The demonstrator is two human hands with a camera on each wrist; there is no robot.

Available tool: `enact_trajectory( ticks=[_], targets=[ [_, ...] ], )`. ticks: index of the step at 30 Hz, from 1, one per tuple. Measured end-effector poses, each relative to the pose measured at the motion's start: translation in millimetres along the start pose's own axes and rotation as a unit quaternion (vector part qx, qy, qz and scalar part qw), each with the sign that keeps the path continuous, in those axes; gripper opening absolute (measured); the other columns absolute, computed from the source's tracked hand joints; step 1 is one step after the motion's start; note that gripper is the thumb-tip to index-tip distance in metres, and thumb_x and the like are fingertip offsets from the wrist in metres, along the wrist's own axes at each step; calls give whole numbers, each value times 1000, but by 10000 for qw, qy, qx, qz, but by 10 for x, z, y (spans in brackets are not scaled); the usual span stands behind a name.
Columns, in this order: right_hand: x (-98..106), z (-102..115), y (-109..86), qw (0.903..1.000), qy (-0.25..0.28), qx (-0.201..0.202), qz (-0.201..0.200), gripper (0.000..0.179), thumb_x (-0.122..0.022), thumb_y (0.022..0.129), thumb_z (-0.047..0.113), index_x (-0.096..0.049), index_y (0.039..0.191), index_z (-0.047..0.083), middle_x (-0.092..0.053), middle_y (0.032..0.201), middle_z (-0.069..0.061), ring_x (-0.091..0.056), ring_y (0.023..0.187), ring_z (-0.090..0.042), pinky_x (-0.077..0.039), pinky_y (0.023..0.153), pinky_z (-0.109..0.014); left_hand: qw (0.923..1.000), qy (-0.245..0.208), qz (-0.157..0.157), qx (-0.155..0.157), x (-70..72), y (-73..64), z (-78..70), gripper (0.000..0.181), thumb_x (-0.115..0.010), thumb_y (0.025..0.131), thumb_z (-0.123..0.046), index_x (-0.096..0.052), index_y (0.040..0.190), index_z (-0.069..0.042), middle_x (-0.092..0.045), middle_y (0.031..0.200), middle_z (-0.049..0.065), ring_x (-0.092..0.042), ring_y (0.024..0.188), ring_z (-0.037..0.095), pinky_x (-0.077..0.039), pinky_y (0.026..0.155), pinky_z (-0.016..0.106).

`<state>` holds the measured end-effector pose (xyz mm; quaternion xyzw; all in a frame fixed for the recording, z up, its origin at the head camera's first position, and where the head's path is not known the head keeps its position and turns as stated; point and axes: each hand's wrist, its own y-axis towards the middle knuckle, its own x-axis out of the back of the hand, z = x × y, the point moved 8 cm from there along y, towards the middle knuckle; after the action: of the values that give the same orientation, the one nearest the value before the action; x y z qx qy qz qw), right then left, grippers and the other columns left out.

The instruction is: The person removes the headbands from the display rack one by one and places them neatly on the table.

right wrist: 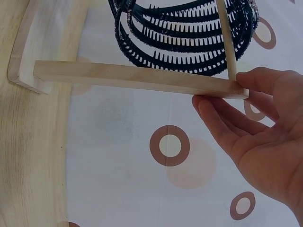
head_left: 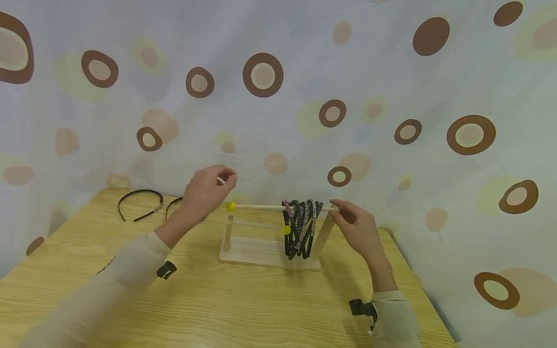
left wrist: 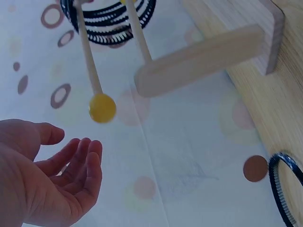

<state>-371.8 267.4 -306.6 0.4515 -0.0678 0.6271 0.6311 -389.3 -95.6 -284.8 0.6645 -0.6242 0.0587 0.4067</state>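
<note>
On the table stands a wooden headband rack point(head_left: 267, 259), with several dark headbands point(head_left: 300, 229) hung in a bunch near its right end. Some have sparkly bands, one of them pinkish. My right hand point(head_left: 359, 229) pinches the top of the rack's right upright point(right wrist: 137, 78), thumb on one side and fingers on the other. Beside the yellow ball point(left wrist: 102, 108) that caps the upper rod point(head_left: 256, 207), my left hand point(left wrist: 61, 175) hovers, apart from it. Its fingers are loosely bent and hold nothing. A second yellow ball point(head_left: 286, 230) shows against the headbands.
At the table's back left lies a black headband point(head_left: 140, 191). Another headband point(head_left: 173, 202) lies next to it, partly hidden by my left arm. A wall covering point(head_left: 278, 130) with brown ring patterns rises behind the wooden table point(head_left: 243, 304).
</note>
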Motion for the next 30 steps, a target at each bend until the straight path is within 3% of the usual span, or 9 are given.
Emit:
enact_trajectory(
  ticks=[6, 9, 13, 19, 24, 30],
  targets=[
    [53, -28, -25, 9999, -82, 11, -72, 33, -64, 104, 24, -67, 136, 14, -71, 112, -12, -68, 105, -28, -54, 92, -49, 9946, 385, 909, -317, -569, 155, -401, 32, -57, 105, -38, -73, 117, -14, -70, 101, -1, -65, 87, 16, -55, 70, 36],
    [55, -28, -37, 10000, 13, -12, -77, 33, -64, 104, 23, -67, 135, 14, -71, 113, -13, -68, 105, -29, -54, 92, -48, 9924, 381, 1140, -258, -789, 228, -476, 32, -57, 106, -39, -73, 119, -14, -70, 103, 0, -65, 84, 14, -54, 66, 35],
    [29, -7, -29, 9999, 152, -40, -32, 33, -65, 103, 22, -67, 135, 13, -70, 115, -14, -67, 108, -30, -54, 94, -48, 9914, 363, 1251, -118, -981, 264, -511, 30, -58, 105, -39, -73, 117, -16, -71, 101, -1, -65, 79, 13, -53, 58, 33],
    [-23, 23, -19, 9995, 274, -127, 94, 35, -66, 102, 23, -67, 136, 15, -69, 120, -14, -65, 113, -31, -52, 95, -48, 9886, 392, 1449, 127, -1152, 208, -495, 36, -59, 103, -46, -74, 116, -16, -72, 99, -2, -64, 74, 11, -53, 56, 32],
    [-32, 47, -3, 9994, 315, -50, 125, 35, -66, 102, 23, -66, 137, 16, -68, 124, -12, -64, 115, -31, -52, 95, -49, 9901, 215, 1371, 192, -1169, 222, -507, 37, -60, 103, -42, -74, 119, -12, -73, 104, 2, -67, 80, 14, -56, 63, 34],
    [36, 21, -26, 9996, 268, -44, 79, 35, -66, 102, 22, -66, 137, 14, -68, 124, -13, -64, 114, -31, -53, 94, -49, 9882, -227, 1491, 262, -1199, 274, -546, 38, -61, 102, -32, -70, 127, -5, -74, 108, 8, -69, 88, 18, -57, 73, 37]
  ],
)
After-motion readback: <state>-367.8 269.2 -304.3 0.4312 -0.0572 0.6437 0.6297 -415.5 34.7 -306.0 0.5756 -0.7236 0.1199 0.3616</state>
